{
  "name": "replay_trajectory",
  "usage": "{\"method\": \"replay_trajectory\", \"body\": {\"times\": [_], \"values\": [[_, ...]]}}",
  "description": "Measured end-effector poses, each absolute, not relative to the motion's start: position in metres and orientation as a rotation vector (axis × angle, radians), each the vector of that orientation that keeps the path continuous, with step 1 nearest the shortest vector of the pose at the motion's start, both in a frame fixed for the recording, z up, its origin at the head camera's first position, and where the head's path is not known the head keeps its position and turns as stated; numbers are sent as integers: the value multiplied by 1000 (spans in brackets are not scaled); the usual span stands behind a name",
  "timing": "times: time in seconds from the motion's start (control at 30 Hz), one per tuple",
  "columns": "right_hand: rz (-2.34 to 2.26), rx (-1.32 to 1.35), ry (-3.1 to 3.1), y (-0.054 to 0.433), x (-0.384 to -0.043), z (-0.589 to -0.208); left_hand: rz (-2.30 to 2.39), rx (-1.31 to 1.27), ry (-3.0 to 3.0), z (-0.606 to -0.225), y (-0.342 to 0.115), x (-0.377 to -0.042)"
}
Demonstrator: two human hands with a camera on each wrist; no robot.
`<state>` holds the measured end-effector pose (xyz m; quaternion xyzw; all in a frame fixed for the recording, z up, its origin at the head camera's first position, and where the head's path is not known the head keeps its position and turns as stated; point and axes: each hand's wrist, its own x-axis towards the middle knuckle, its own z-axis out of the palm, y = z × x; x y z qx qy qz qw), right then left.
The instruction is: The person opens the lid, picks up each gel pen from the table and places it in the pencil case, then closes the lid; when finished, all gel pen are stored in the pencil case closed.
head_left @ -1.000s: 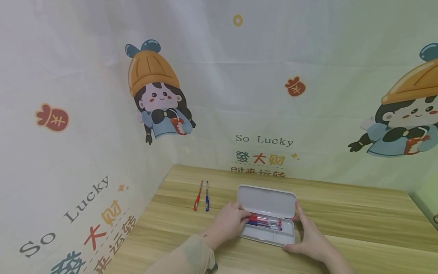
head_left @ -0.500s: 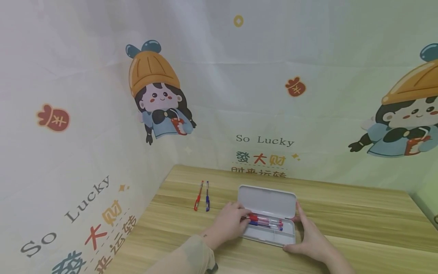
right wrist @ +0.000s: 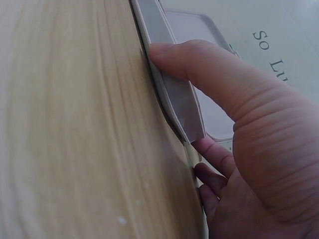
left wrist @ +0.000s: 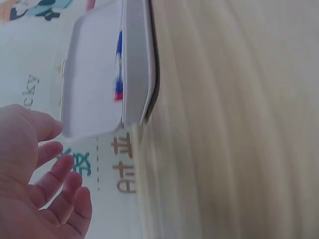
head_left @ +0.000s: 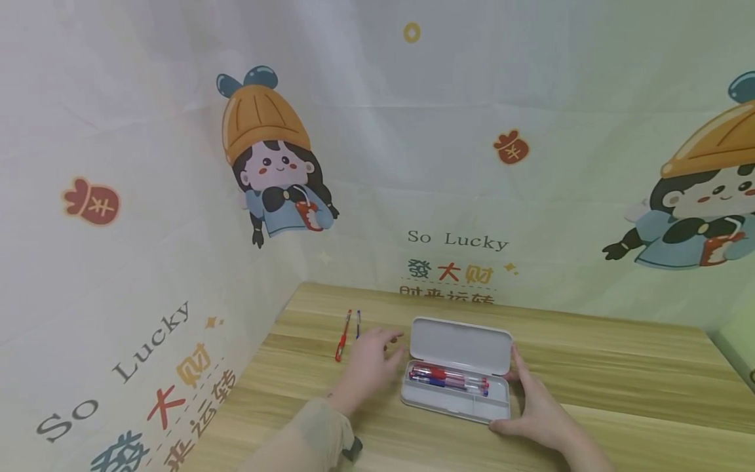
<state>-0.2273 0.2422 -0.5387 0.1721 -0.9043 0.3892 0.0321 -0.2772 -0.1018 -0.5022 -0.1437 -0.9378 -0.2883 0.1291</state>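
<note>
A light grey pencil case (head_left: 463, 346) stands on the table with its lid up. Several red and blue pens (head_left: 448, 378) lie in its rear compartment. My right hand (head_left: 539, 413) grips the case's right end, thumb at the front and fingers behind; the right wrist view shows the thumb pressed on the case wall (right wrist: 182, 99). My left hand (head_left: 371, 360) is left of the case, apart from it, holding nothing; its fingers are relaxed in the left wrist view. Beyond it lie a red pen (head_left: 341, 342) and a blue pen (head_left: 358, 321), the blue one partly hidden by the hand.
The wood-grain table (head_left: 619, 380) runs back to a printed cloth backdrop (head_left: 377, 164) with cartoon figures and lettering. The case's front compartments (head_left: 439, 398) are split by a small divider.
My left hand has let go of the pens in the case and moved left and away, toward the two loose pens. My right hand keeps its hold on the case.
</note>
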Motion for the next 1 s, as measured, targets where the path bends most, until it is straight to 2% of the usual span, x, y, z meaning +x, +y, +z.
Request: {"method": "replay_trajectory", "body": {"times": [0.63,1.0], "values": [[1203,537,-2771,243,-230,-541,-785,-23,-2676,-517,-169,-310],[1193,543,-2784,243,-227,-539,-704,109,-2772,-519,-189,-311]]}}
